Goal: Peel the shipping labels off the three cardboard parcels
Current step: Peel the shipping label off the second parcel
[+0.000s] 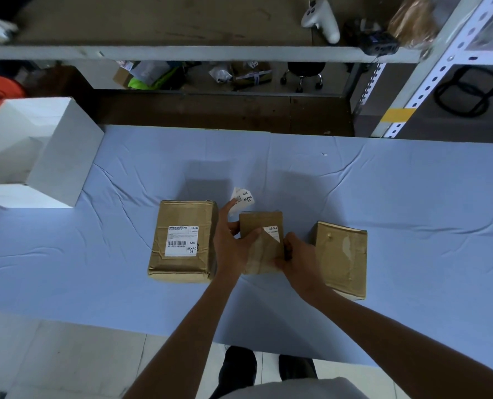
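**Desk:** What is the setting?

**Photographer:** A table under a creased pale-blue cloth (383, 197), with a white box (52, 156) at its left end. Behind it is a grey metal shelf (182, 51) carrying a white controller (321, 18).

**Desk:** And the parcels?

**Photographer:** Three stand in a row near the front edge. The left parcel (182, 214) has its full label (181, 241). The right parcel (343, 257) shows only torn patches. The left hand (233, 246) grips the middle parcel (261, 223), thumb across its face, and pinches a crumpled label scrap (244, 198) in its fingers. The right hand (300, 254) curls round the lower right corner.

**Desk:** Anything unclear?

**Photographer:** The right fingertips are hidden, and the small print on the middle parcel's remaining label piece (272, 230) is unreadable.
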The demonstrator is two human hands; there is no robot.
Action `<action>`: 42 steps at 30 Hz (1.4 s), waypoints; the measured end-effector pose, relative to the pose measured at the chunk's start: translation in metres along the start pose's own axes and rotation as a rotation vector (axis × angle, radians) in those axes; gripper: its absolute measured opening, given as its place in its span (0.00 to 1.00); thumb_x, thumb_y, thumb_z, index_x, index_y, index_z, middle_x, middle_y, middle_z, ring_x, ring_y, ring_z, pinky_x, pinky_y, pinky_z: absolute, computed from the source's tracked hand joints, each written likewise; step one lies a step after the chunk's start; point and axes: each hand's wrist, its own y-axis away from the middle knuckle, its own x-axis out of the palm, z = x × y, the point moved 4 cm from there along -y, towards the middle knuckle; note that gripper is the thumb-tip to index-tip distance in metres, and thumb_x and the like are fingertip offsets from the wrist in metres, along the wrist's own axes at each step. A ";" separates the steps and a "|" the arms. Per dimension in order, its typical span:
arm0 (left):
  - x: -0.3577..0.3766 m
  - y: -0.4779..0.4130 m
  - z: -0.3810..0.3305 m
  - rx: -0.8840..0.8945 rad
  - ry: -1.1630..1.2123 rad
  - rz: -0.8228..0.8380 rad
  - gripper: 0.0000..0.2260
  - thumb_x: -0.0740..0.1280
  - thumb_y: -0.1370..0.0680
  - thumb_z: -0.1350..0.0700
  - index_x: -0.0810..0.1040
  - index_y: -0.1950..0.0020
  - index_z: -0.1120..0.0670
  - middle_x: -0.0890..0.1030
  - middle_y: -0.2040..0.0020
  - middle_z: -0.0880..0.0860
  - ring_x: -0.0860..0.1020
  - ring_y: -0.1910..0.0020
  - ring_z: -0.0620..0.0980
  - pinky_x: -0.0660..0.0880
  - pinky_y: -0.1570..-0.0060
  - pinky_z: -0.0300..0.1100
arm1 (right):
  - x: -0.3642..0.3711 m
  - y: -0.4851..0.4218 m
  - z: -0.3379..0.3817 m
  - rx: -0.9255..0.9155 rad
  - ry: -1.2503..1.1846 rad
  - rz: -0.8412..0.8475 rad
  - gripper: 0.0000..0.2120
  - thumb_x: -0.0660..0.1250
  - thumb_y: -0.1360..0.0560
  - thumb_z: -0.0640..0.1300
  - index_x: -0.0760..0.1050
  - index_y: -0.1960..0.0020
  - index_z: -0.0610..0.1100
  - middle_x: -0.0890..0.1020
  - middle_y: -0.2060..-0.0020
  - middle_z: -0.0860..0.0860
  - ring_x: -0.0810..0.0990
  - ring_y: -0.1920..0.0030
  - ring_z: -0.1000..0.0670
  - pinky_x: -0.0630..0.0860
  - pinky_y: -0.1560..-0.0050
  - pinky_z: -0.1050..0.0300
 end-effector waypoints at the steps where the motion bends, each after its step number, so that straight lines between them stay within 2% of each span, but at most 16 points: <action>1: 0.000 0.000 0.002 0.002 -0.002 0.001 0.34 0.76 0.33 0.63 0.68 0.31 0.48 0.77 0.37 0.54 0.82 0.49 0.54 0.82 0.54 0.44 | 0.001 0.000 -0.001 -0.001 0.000 -0.002 0.11 0.70 0.34 0.34 0.67 0.61 0.42 0.77 0.68 0.45 0.76 0.66 0.44 0.75 0.66 0.44; 4: -0.001 -0.002 0.003 0.016 -0.002 0.010 0.33 0.75 0.32 0.63 0.68 0.31 0.47 0.77 0.37 0.53 0.82 0.51 0.53 0.82 0.53 0.47 | 0.000 0.001 -0.001 -0.002 0.006 -0.006 0.11 0.69 0.34 0.35 0.67 0.61 0.42 0.77 0.68 0.46 0.77 0.66 0.45 0.75 0.66 0.43; 8: -0.002 -0.002 0.001 0.027 0.000 0.021 0.33 0.75 0.33 0.65 0.68 0.31 0.49 0.79 0.40 0.53 0.83 0.56 0.47 0.81 0.56 0.41 | 0.000 0.003 0.002 -0.002 0.022 0.001 0.11 0.70 0.34 0.35 0.67 0.61 0.43 0.77 0.68 0.47 0.77 0.66 0.47 0.76 0.65 0.45; 10: -0.001 -0.002 0.001 0.033 -0.013 0.027 0.33 0.75 0.33 0.65 0.68 0.31 0.49 0.79 0.41 0.53 0.83 0.56 0.47 0.81 0.57 0.42 | 0.000 0.004 0.003 -0.006 0.019 0.001 0.12 0.70 0.34 0.35 0.67 0.61 0.45 0.78 0.67 0.48 0.77 0.65 0.47 0.77 0.65 0.46; 14: 0.001 -0.001 -0.001 0.041 -0.036 0.011 0.32 0.76 0.32 0.63 0.68 0.31 0.50 0.77 0.37 0.54 0.82 0.52 0.52 0.82 0.56 0.42 | -0.002 0.005 0.006 -0.035 0.060 -0.006 0.19 0.68 0.32 0.35 0.62 0.65 0.53 0.74 0.69 0.55 0.75 0.66 0.51 0.72 0.69 0.57; 18: -0.002 -0.001 0.004 0.016 -0.043 -0.018 0.33 0.77 0.34 0.61 0.69 0.33 0.47 0.80 0.42 0.56 0.83 0.56 0.50 0.82 0.57 0.47 | -0.001 0.003 0.005 -0.041 0.088 0.013 0.14 0.68 0.31 0.36 0.64 0.62 0.50 0.79 0.65 0.49 0.78 0.63 0.47 0.78 0.64 0.48; 21: -0.003 -0.002 0.006 -0.005 -0.051 -0.025 0.33 0.78 0.35 0.61 0.69 0.33 0.47 0.82 0.49 0.58 0.83 0.60 0.48 0.81 0.59 0.43 | 0.000 0.001 0.002 -0.039 0.124 0.043 0.09 0.69 0.31 0.40 0.68 0.58 0.47 0.80 0.62 0.48 0.80 0.61 0.46 0.79 0.62 0.45; 25: -0.002 -0.003 0.008 -0.022 -0.044 -0.015 0.34 0.78 0.36 0.57 0.68 0.33 0.44 0.81 0.47 0.60 0.83 0.54 0.52 0.82 0.57 0.44 | 0.000 0.000 0.002 -0.047 0.125 0.067 0.09 0.69 0.31 0.40 0.69 0.56 0.46 0.80 0.61 0.47 0.80 0.61 0.45 0.79 0.61 0.44; 27: -0.002 -0.003 0.008 -0.027 -0.049 -0.011 0.34 0.78 0.36 0.57 0.68 0.34 0.44 0.81 0.47 0.60 0.83 0.54 0.52 0.81 0.58 0.40 | -0.001 0.001 0.003 -0.056 0.144 0.067 0.09 0.69 0.30 0.39 0.68 0.56 0.45 0.80 0.61 0.47 0.79 0.61 0.45 0.79 0.61 0.45; 30: -0.002 -0.004 0.007 -0.032 -0.049 0.005 0.35 0.79 0.37 0.57 0.69 0.34 0.44 0.82 0.46 0.59 0.83 0.56 0.47 0.79 0.60 0.36 | -0.004 0.002 0.006 -0.068 0.163 0.066 0.09 0.68 0.29 0.38 0.67 0.57 0.45 0.79 0.62 0.47 0.78 0.61 0.45 0.77 0.62 0.47; 34: 0.001 0.000 0.002 -0.028 -0.046 0.030 0.39 0.80 0.42 0.52 0.68 0.34 0.40 0.80 0.44 0.49 0.82 0.53 0.48 0.81 0.54 0.51 | -0.004 0.001 0.007 -0.058 0.142 0.071 0.10 0.69 0.31 0.37 0.67 0.59 0.44 0.77 0.66 0.48 0.76 0.64 0.46 0.76 0.63 0.46; 35: 0.002 0.002 0.000 -0.029 -0.031 0.037 0.40 0.80 0.41 0.55 0.68 0.33 0.41 0.80 0.42 0.48 0.82 0.53 0.48 0.82 0.54 0.50 | -0.005 0.001 0.006 -0.042 0.125 0.060 0.10 0.70 0.31 0.37 0.68 0.59 0.43 0.78 0.66 0.48 0.77 0.64 0.46 0.77 0.63 0.45; 37: 0.003 0.005 -0.006 -0.011 -0.005 0.046 0.40 0.80 0.38 0.61 0.67 0.31 0.45 0.78 0.40 0.48 0.82 0.54 0.45 0.81 0.56 0.41 | -0.005 0.001 0.005 -0.028 0.128 0.060 0.10 0.70 0.31 0.37 0.68 0.59 0.43 0.79 0.65 0.47 0.78 0.64 0.46 0.77 0.65 0.46; 39: -0.001 0.004 -0.004 -0.005 0.001 0.023 0.38 0.78 0.35 0.63 0.67 0.31 0.45 0.78 0.40 0.49 0.82 0.54 0.43 0.80 0.55 0.38 | -0.005 0.002 0.005 -0.030 0.124 0.073 0.11 0.69 0.30 0.36 0.67 0.59 0.45 0.77 0.66 0.49 0.78 0.65 0.48 0.75 0.67 0.51; 41: -0.006 0.002 0.000 -0.018 -0.012 0.004 0.35 0.76 0.33 0.63 0.67 0.30 0.44 0.79 0.44 0.46 0.81 0.52 0.45 0.80 0.50 0.46 | -0.005 0.002 0.006 -0.033 0.117 0.076 0.11 0.69 0.30 0.36 0.66 0.59 0.46 0.76 0.67 0.51 0.76 0.66 0.50 0.72 0.69 0.56; 42: -0.004 0.002 0.000 -0.029 -0.028 0.005 0.35 0.75 0.32 0.62 0.66 0.29 0.45 0.79 0.46 0.42 0.81 0.52 0.45 0.79 0.47 0.49 | -0.005 0.002 0.006 -0.030 0.114 0.070 0.11 0.69 0.30 0.36 0.67 0.59 0.45 0.76 0.67 0.51 0.76 0.66 0.50 0.72 0.69 0.55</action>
